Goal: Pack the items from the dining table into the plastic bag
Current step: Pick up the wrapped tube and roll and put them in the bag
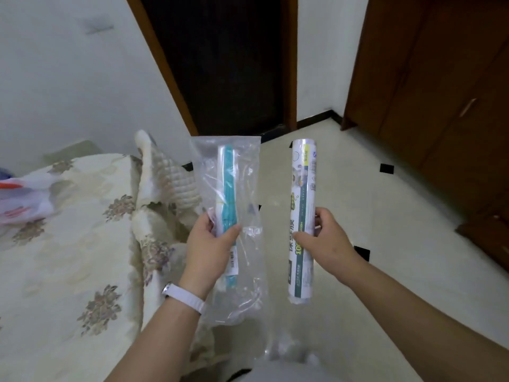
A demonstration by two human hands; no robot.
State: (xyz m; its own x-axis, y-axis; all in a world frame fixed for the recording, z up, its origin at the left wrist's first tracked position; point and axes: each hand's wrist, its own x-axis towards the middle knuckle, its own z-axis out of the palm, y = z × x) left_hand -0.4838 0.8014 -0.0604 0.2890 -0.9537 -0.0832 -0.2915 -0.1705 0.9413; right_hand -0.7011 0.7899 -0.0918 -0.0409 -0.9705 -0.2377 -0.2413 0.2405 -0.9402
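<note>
Beside me, the table (68,271) under its floral cloth (110,210) carries a thin white bag (24,199) at the far left.

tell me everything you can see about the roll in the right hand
The roll is a long cylinder in glossy printed wrap, mostly white with a dark green stripe and green lettering. It is held nearly upright over the tiled floor, apart from the clear packet. Only the right hand touches it, thumb in front and fingers curled behind, around its middle.
</note>
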